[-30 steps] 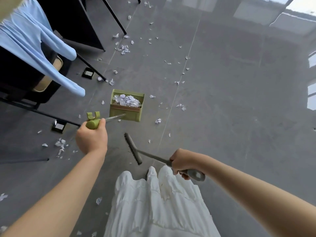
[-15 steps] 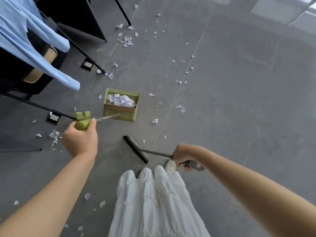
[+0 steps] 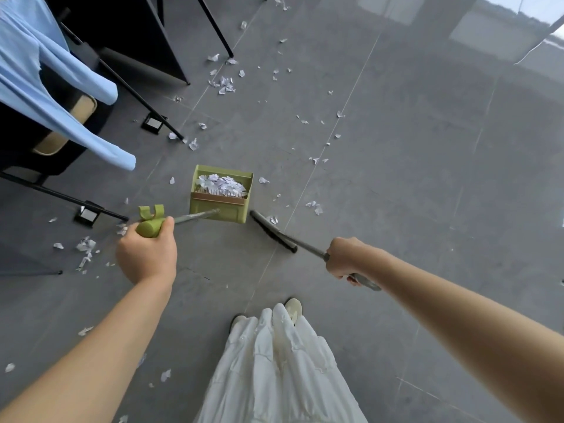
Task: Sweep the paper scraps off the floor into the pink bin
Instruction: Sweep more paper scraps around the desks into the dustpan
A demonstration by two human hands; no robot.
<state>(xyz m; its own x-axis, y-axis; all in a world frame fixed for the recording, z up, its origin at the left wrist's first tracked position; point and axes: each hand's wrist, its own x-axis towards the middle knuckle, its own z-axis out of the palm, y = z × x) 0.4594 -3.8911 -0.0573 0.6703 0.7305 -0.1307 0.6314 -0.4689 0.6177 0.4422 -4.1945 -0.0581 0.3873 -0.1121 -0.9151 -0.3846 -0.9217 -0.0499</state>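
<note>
Fingers first: curling tight round the green grip of the dustpan [image 3: 221,206] with the left hand [image 3: 146,257], thumb closing over the top, nothing else in that fist. Wrapping just as fully round the metal shaft of the broom [image 3: 308,247] with the right hand [image 3: 348,257], no slack showing between fingers and shaft.

Standing the dustpan on the grey floor [image 3: 427,209] ahead of the left hand, already carrying a heap of collected scraps [image 3: 222,184]. Laying the broom head [image 3: 273,230] on the tiles just right of the pan's near corner, long axis running diagonally from that corner back toward the right hand. Trapping one loose scrap [image 3: 273,220] right against the far edge of the bristles, between broom head and pan wall.

Leaving more paper scraps [image 3: 314,206] farther right, beyond the bristles and nearer the right hand than the left; also leaving a thicker scatter far ahead and another by the left hand.

Judging the coming stroke: probably dragging leftward toward the pan, so needing the broom head carried to the right of those pieces first.

Not seeing the pink bin anywhere; emptying not yet possible to place.
</note>
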